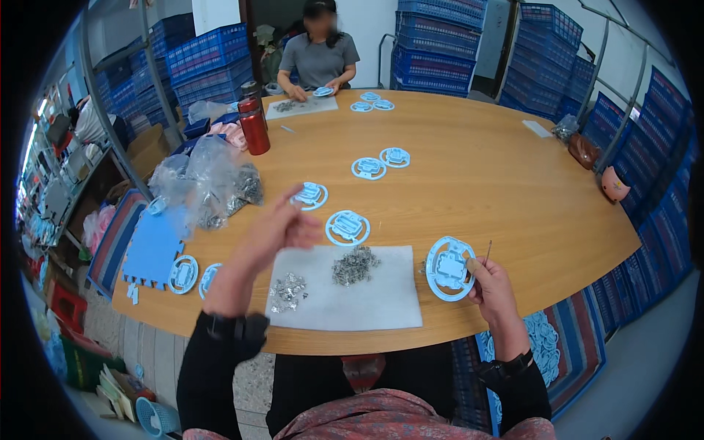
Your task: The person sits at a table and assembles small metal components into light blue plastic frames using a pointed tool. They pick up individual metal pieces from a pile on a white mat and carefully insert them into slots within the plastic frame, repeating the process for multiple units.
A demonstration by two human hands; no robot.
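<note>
Right hand: holding light-blue plastic ring-shaped frame, centre moulded.
Left hand: hovering, spread.
Blue striped-lined crate, near right: containing light-blue rings.

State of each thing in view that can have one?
Left hand, raised, loosely open
Right hand, gripping
Blue ring part, held in right hand
Tabletop rings, lying flat
White sheet, lying flat
Darker metal pile, loosely heaped
Brighter metal pile, spread loosely
Red bottle, upright
Blue crates, stacked
</note>
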